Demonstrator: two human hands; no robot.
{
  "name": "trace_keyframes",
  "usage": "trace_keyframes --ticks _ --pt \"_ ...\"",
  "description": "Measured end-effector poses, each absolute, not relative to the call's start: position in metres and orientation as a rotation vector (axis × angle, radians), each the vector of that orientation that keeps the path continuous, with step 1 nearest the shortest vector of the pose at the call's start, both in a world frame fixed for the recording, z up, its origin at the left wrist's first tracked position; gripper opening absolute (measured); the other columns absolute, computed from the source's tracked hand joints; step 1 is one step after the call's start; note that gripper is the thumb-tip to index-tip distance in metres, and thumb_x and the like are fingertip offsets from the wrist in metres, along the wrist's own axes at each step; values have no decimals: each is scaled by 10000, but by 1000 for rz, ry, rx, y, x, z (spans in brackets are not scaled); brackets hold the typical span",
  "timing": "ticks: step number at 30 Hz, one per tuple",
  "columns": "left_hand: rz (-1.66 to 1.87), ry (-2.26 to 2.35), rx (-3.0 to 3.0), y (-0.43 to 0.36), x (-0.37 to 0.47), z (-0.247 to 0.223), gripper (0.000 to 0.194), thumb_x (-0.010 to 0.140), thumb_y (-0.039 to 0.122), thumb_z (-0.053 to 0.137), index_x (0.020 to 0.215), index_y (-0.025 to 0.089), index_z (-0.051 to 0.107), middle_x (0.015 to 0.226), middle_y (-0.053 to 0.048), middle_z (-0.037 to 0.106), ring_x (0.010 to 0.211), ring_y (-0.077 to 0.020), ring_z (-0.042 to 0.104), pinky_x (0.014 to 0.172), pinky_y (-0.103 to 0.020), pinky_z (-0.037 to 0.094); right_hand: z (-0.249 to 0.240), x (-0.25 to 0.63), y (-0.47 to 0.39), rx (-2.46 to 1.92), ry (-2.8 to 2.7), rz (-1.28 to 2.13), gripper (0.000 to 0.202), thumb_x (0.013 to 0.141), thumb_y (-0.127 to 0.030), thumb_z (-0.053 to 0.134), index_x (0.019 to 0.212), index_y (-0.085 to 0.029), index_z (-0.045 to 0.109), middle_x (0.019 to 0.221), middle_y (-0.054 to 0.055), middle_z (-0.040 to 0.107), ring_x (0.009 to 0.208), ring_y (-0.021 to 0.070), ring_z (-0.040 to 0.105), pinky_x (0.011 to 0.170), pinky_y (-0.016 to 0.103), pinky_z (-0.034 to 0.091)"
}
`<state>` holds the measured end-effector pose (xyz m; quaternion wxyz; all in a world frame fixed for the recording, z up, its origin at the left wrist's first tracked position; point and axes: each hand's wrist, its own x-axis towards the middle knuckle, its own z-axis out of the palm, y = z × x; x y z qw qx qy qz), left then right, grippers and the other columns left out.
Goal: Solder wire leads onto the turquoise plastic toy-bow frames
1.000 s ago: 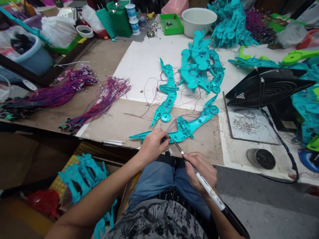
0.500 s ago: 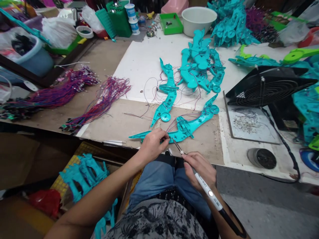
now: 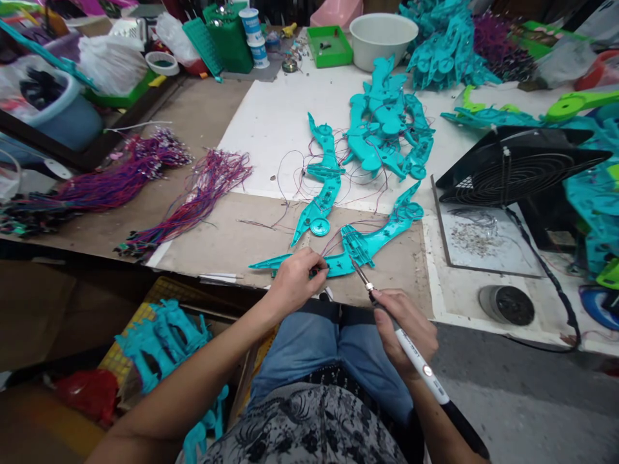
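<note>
A curved teal plastic part lies at the table's front edge, thin wires running along it. My left hand is closed at the part's left portion, its fingertips pinched over something small and dark that I cannot make out. In my right hand is a white and black soldering iron, its metal tip pointing up and left near the part's ribbed middle. Behind lies a second teal part with loose wires around it.
Teal parts are piled behind. Two bundles of red and blue wires lie at left. A black fan stands at right, near a round tin. A white basin and green tray sit at the back.
My right hand has moved right with the soldering iron, whose tip has drawn away from my left fingertips. My left hand has hardly moved.
</note>
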<state>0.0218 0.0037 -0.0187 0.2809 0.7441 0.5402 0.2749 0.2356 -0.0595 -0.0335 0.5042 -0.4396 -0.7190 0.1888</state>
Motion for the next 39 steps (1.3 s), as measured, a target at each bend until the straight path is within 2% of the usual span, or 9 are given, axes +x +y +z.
trace_keyframes --ticks 4,15,20,23,25,29,34,39 --pt "745 1442 1989 4 22 -19 107 787 81 601 718 163 606 711 4 588 697 -128 549 652 -234 409 -33 233 -58 -1082 -1715 466 375 840 -68 577 1177 -221 638 931 65 676 854 184 644 729 326 526" --pt "672 1475 2020 5 21 -18 94 778 89 603 732 170 617 721 -1 598 694 -134 555 644 -238 415 -47 231 -52 -1133 -1576 547 303 923 -294 545 1199 -211 639 905 71 702 762 189 676 682 335 562" --pt "647 1473 2020 6 22 -15 97 784 85 604 737 170 614 741 -9 608 720 -141 569 662 -245 430 -37 213 -37 -1125 -1592 613 225 877 -221 619 1100 -230 650 882 38 700 763 164 671 742 320 563" --pt "652 1490 2033 5 23 -16 86 789 99 609 744 172 613 733 -8 594 718 -147 567 658 -250 435 -23 190 -20 -1066 -1688 640 335 817 -207 691 1139 -247 607 993 45 692 772 150 661 758 311 566" --pt "650 1492 2029 4 23 -17 70 786 104 609 779 173 622 755 -13 598 729 -156 575 656 -255 442 -16 176 -11 -971 -1734 628 369 818 -187 679 1169 -254 583 1007 41 684 814 150 663 762 299 565" --pt "684 1493 1995 2 21 -17 66 812 134 591 839 172 637 816 -29 604 784 -172 596 701 -273 471 -14 166 -3 -934 -1727 581 286 857 -124 600 1112 -253 609 955 22 687 846 139 670 791 279 556" --pt "918 1462 1929 2 14 -11 158 815 80 552 899 173 648 955 -55 650 956 -186 609 859 -309 485 -26 170 -1 -1104 -1484 683 253 837 -179 643 1085 -231 631 896 18 705 769 150 695 743 287 578" --pt "915 1391 1877 6 3 -5 178 813 97 579 922 191 684 898 -25 712 889 -170 635 826 -299 495 -38 160 1 -1123 -1510 586 197 834 -198 647 1029 -225 655 955 31 726 849 161 697 817 307 570"
